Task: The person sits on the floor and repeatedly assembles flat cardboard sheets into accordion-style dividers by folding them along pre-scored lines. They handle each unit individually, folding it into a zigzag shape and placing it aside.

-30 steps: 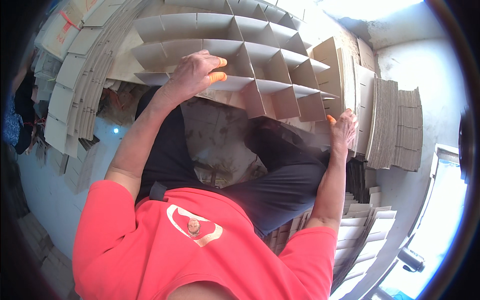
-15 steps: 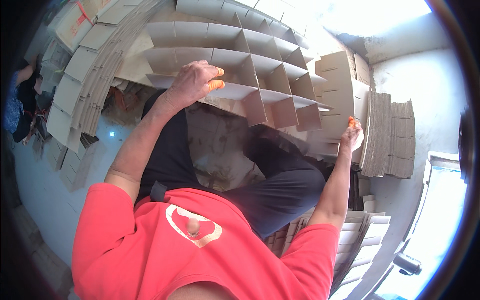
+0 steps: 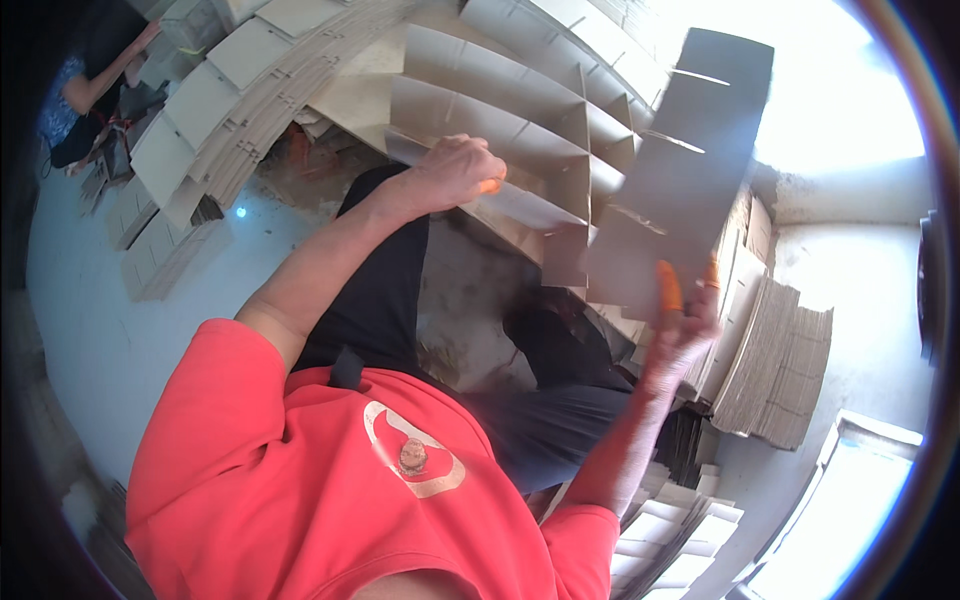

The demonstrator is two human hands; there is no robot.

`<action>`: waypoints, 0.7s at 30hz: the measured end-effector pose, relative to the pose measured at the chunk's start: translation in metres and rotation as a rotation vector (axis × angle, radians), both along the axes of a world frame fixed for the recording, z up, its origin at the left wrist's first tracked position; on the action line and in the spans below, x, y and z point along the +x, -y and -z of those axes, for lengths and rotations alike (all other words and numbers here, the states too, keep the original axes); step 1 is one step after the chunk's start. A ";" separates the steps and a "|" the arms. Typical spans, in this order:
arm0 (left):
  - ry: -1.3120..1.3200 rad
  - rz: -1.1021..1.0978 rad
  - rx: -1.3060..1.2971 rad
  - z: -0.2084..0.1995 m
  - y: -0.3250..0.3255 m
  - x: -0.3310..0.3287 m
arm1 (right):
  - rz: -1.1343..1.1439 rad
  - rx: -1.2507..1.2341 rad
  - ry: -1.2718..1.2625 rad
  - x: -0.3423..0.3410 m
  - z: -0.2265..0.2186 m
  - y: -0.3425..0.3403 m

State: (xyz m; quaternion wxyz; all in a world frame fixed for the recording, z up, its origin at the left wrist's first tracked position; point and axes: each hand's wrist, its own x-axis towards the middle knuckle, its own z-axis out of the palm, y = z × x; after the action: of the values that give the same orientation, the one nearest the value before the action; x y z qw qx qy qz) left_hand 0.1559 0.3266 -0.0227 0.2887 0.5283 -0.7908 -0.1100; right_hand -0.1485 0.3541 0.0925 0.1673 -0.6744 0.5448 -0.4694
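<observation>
The divider grid [image 3: 480, 130] stood far centre. At its right end, a slotted cardboard strip [image 3: 675, 180], presumably light, stiff and crease-prone at slits, was pinched by its near end, a suitable hold, in the right hand [image 3: 685, 335]. The left hand [image 3: 458, 172] was curled at the grid, grip indeterminate.

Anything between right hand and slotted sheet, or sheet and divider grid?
Nothing visible. The right hand grips the slotted sheet directly, by its near end. The sheet overlaps the right side of the divider grid in view, nothing seen between; the left hand is off to the left.
</observation>
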 end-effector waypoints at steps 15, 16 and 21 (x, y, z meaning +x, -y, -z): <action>-0.041 0.051 -0.059 0.007 0.005 0.001 | -0.326 0.310 -0.304 0.097 0.020 0.025; -0.042 0.052 -0.050 0.009 0.005 0.001 | -0.334 0.355 -0.328 0.100 0.022 0.027; -0.100 0.027 -0.046 0.007 0.006 0.001 | -0.415 0.407 -0.327 0.113 0.037 0.037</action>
State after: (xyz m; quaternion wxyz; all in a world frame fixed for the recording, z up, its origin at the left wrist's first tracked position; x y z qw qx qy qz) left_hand 0.1567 0.3211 -0.0293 0.3384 0.5047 -0.7848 -0.1218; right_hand -0.0356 0.3169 0.0552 0.3008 -0.7902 0.4980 -0.1926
